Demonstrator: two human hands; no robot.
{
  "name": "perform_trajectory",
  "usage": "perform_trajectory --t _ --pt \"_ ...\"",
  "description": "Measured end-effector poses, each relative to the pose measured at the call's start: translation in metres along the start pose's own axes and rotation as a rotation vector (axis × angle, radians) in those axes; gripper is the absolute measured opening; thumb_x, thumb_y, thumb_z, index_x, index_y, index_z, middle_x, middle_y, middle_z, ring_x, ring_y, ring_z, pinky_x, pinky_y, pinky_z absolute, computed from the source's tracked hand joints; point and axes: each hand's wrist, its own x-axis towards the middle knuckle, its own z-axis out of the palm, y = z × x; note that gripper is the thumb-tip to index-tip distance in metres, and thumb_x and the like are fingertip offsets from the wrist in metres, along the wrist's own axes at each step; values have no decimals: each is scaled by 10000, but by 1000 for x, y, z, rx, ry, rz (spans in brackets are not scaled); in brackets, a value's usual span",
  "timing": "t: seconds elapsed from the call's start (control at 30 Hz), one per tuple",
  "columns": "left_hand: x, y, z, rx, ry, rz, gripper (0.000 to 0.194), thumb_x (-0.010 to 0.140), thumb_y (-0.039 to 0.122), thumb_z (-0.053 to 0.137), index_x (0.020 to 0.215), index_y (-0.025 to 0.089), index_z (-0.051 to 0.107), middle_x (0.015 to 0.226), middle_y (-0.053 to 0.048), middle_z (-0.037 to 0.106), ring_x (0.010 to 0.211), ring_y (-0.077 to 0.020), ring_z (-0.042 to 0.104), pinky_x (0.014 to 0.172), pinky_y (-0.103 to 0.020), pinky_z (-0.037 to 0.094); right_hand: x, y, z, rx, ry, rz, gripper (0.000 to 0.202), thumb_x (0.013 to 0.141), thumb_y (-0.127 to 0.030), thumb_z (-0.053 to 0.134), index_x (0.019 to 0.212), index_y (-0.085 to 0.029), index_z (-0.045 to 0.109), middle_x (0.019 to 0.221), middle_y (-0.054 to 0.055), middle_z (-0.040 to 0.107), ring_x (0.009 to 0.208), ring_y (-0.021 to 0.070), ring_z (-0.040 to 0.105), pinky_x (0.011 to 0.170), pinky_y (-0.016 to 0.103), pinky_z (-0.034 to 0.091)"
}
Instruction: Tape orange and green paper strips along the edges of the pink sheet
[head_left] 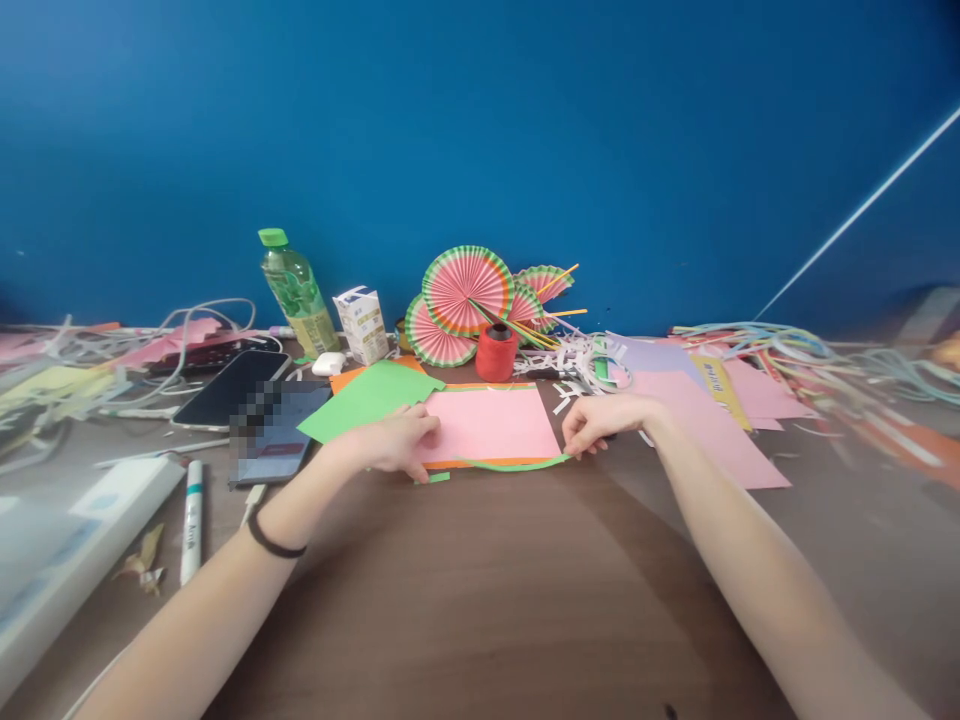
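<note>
A pink sheet of paper (491,425) lies flat on the table, with orange showing along its top and bottom edges. Across the sheet's left end rests my left hand (401,440), its thumb and fingers apart. My right hand (592,425) is closed at the lower right corner, pinching one end of a thin green paper strip (514,466). That strip curves along the sheet's lower edge. Just below my left thumb is a short green scrap (435,478). A green sheet (367,400) lies beside my left hand, partly over orange paper.
Pink and green paper fans (469,290) stand behind a red thread spool (496,355). To the left are a green bottle (296,295), a small box (361,325), phones (232,388) and a marker (192,520). More pink paper (697,420) and shredded strips (795,350) lie right.
</note>
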Motion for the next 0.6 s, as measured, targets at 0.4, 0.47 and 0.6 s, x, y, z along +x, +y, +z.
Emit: perform_trajectory --t 0.4,0.47,0.6 --pt "0 -2 -1 -118 -53 114 448 581 236 642 998 204 482 1051 -31 416 1016 -220 375 815 -269 343 -2 -18 11 -97 45 149 314 661 -427 579 619 -123 647 460 -27 543 389 55 429 432 191 336" --pt "0 -3 -1 -104 -53 108 449 582 233 642 1001 207 484 1050 -32 418 1021 -222 373 814 -268 345 -1 -19 12 -70 15 130 321 660 -439 576 601 -129 638 452 -31 537 396 59 438 445 194 351" --pt "-2 -9 -2 -134 -56 154 458 599 261 637 1030 225 489 1074 -26 422 1021 -209 389 796 -249 354 1 -19 13 -88 40 186 337 627 -463 603 556 -134 606 431 -37 508 397 63 430 453 201 355"
